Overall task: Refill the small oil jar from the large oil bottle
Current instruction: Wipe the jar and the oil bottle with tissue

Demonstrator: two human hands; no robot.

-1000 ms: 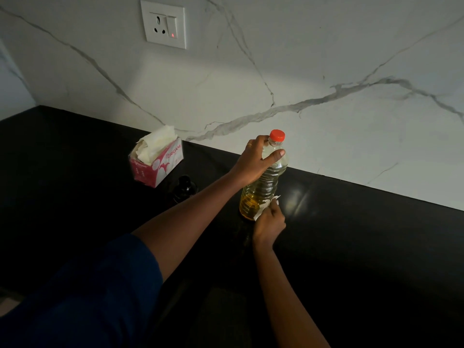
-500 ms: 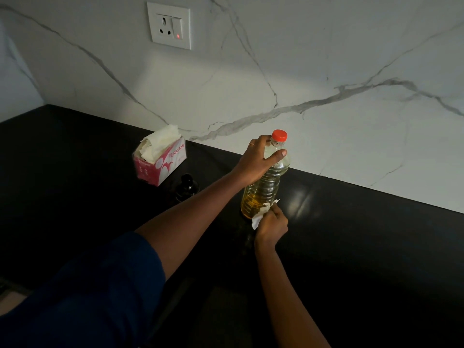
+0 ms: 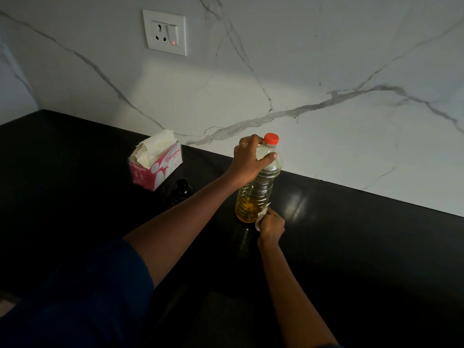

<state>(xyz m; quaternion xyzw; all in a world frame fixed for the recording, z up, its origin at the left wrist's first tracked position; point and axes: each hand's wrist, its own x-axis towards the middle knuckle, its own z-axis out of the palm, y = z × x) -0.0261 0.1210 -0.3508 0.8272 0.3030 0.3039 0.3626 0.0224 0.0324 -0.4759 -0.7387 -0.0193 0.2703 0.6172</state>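
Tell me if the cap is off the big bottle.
No: the red cap sits on the neck of the bottle, which the left hand grips near the top.

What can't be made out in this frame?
Head view only:
- small oil jar: lost in shadow, fill level and lid unreadable.
- tissue: mostly wrapped inside right hand.
- large oil bottle: shoulder covered by left hand; base edge behind the tissue.
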